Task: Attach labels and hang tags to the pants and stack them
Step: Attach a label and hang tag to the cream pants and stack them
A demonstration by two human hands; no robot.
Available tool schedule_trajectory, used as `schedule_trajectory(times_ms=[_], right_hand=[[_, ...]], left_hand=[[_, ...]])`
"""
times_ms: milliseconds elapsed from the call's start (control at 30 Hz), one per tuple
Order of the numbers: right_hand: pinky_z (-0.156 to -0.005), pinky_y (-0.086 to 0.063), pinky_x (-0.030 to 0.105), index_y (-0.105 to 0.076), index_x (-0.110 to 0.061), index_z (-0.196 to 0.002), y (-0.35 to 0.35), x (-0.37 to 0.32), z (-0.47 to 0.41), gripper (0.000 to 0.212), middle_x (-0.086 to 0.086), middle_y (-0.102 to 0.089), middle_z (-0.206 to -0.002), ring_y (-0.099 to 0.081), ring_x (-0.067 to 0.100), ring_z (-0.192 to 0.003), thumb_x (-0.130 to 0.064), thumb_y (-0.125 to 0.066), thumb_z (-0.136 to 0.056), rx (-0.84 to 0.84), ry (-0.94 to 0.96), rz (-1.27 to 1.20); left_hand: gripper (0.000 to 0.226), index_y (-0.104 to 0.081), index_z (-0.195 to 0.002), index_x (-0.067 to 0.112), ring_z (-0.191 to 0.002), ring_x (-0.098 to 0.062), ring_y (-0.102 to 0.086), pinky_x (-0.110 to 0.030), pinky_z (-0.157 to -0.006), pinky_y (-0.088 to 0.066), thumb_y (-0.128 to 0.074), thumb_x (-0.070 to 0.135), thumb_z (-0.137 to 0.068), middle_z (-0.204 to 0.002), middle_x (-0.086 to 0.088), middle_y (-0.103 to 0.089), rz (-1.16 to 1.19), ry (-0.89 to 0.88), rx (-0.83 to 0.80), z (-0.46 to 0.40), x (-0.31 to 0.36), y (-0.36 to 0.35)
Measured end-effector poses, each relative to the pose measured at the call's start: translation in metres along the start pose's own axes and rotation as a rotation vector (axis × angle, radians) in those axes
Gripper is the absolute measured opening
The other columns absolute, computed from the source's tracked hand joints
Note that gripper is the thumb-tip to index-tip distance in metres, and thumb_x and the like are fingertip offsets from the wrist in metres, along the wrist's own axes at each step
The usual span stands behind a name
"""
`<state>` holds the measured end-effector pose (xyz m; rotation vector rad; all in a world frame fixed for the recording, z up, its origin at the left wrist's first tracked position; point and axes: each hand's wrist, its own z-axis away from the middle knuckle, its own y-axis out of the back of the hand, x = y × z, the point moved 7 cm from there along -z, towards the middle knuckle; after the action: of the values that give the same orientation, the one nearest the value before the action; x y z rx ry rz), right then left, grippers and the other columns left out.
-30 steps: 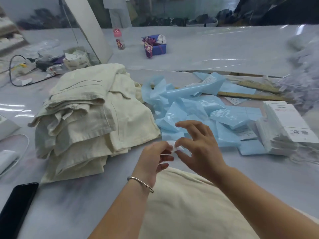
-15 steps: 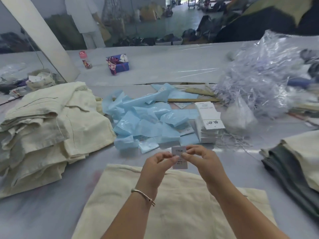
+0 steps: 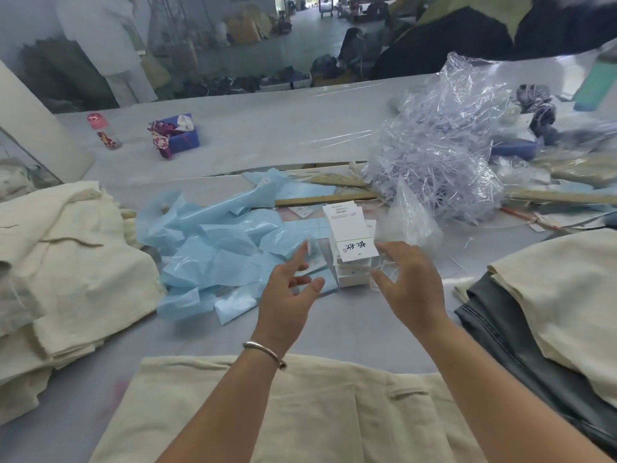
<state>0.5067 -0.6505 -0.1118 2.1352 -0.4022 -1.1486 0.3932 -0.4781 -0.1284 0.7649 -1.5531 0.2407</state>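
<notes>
The grey table (image 3: 267, 135) runs wide under everything. A pair of cream pants (image 3: 300, 412) lies flat nearest me, under my forearms, with a heap of cream pants (image 3: 66, 269) stacked to my left and a cream and grey stack (image 3: 551, 312) to my right. Crumpled clear plastic (image 3: 444, 152) sits at the far right, blue backing papers (image 3: 217, 248) litter the middle. The white stack of hang tags (image 3: 350, 242) stands between my hands. My left hand (image 3: 287, 295) pinches a small blurred label (image 3: 314, 248) at thumb and forefinger; my right hand (image 3: 410, 282) is spread and relaxed beside the tags, thin strings (image 3: 384, 272) at its fingertips.
</notes>
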Motion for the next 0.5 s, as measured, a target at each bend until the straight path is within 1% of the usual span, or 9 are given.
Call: schedule_trajectory(times_ms=[33, 100, 167, 200, 300, 367, 433, 467, 500], right_hand=[[-0.086, -0.046, 0.039, -0.066, -0.009, -0.116, -0.003, 0.000, -0.009, 0.041, 0.005, -0.068, -0.111, -0.059, 0.029, -0.102, -0.011, -0.077, -0.077, -0.015, 0.054, 0.064], [-0.080, -0.047, 0.041, -0.069, -0.007, -0.109, -0.012, -0.002, -0.026, 0.040, 0.007, -0.070, -0.106, -0.062, 0.032, -0.098, -0.012, -0.082, -0.071, -0.057, 0.151, 0.167], [-0.075, -0.050, 0.041, -0.073, -0.007, -0.099, -0.019, -0.006, -0.039, 0.041, 0.008, -0.072, -0.100, -0.066, 0.032, -0.092, -0.012, -0.088, -0.061, -0.083, 0.275, 0.252], [-0.074, -0.050, 0.041, -0.074, -0.007, -0.093, -0.022, -0.009, -0.043, 0.040, 0.007, -0.072, -0.096, -0.067, 0.031, -0.090, -0.013, -0.090, -0.057, -0.101, 0.339, 0.295], [-0.072, -0.052, 0.039, -0.077, -0.012, -0.082, -0.034, -0.011, -0.054, 0.032, 0.005, -0.073, -0.087, -0.069, 0.028, -0.082, -0.019, -0.091, -0.055, -0.168, 0.471, 0.387], [-0.073, -0.050, 0.038, -0.078, -0.015, -0.081, -0.042, -0.007, -0.062, 0.023, 0.004, -0.072, -0.085, -0.068, 0.028, -0.082, -0.022, -0.088, -0.062, -0.245, 0.493, 0.392], [-0.078, -0.044, 0.035, -0.077, -0.020, -0.089, -0.051, -0.002, -0.070, 0.015, 0.000, -0.071, -0.094, -0.064, 0.026, -0.094, -0.030, -0.076, -0.078, -0.326, 0.495, 0.417], [-0.078, -0.040, 0.034, -0.077, -0.022, -0.092, -0.054, 0.001, -0.072, 0.016, -0.001, -0.070, -0.097, -0.063, 0.026, -0.096, -0.033, -0.071, -0.083, -0.352, 0.498, 0.418], [-0.075, -0.039, 0.033, -0.077, -0.021, -0.091, -0.054, 0.003, -0.074, 0.015, -0.001, -0.070, -0.096, -0.063, 0.026, -0.094, -0.033, -0.069, -0.084, -0.356, 0.508, 0.386]], left_hand=[[0.067, -0.036, -0.132, 0.057, -0.091, -0.006, -0.063, -0.010, -0.076, -0.049, -0.067, 0.017, -0.089, -0.105, 0.007, -0.062, -0.098, -0.086, -0.029, -0.010, 0.006, -0.005], [0.079, -0.017, -0.143, 0.052, -0.087, -0.006, -0.064, -0.015, -0.077, -0.051, -0.062, 0.013, -0.092, -0.099, 0.005, -0.066, -0.315, -0.257, -0.065, -0.034, 0.017, -0.019], [0.084, -0.006, -0.147, 0.046, -0.087, -0.011, -0.065, -0.022, -0.079, -0.053, -0.059, 0.012, -0.092, -0.102, 0.005, -0.070, -0.474, -0.385, -0.077, -0.060, 0.027, -0.032], [0.085, -0.002, -0.147, 0.046, -0.089, -0.014, -0.066, -0.024, -0.079, -0.052, -0.058, 0.011, -0.092, -0.105, 0.005, -0.070, -0.531, -0.425, -0.095, -0.072, 0.030, -0.038], [0.091, 0.008, -0.141, 0.053, -0.098, -0.021, -0.065, -0.026, -0.083, -0.048, -0.055, 0.008, -0.092, -0.116, 0.007, -0.069, -0.646, -0.454, -0.236, -0.104, 0.023, -0.064], [0.092, 0.012, -0.138, 0.055, -0.102, -0.025, -0.063, -0.028, -0.090, -0.045, -0.049, 0.003, -0.093, -0.118, 0.008, -0.069, -0.696, -0.423, -0.328, -0.118, 0.012, -0.077], [0.092, 0.013, -0.138, 0.052, -0.102, -0.025, -0.062, -0.029, -0.097, -0.041, -0.045, -0.002, -0.091, -0.114, 0.011, -0.070, -0.728, -0.396, -0.350, -0.127, 0.004, -0.083], [0.093, 0.012, -0.139, 0.051, -0.101, -0.024, -0.062, -0.028, -0.097, -0.041, -0.044, -0.004, -0.089, -0.112, 0.011, -0.071, -0.725, -0.394, -0.340, -0.129, 0.001, -0.083], [0.094, 0.010, -0.139, 0.051, -0.097, -0.023, -0.063, -0.025, -0.095, -0.041, -0.044, -0.005, -0.088, -0.110, 0.011, -0.072, -0.713, -0.394, -0.327, -0.131, 0.000, -0.082]])
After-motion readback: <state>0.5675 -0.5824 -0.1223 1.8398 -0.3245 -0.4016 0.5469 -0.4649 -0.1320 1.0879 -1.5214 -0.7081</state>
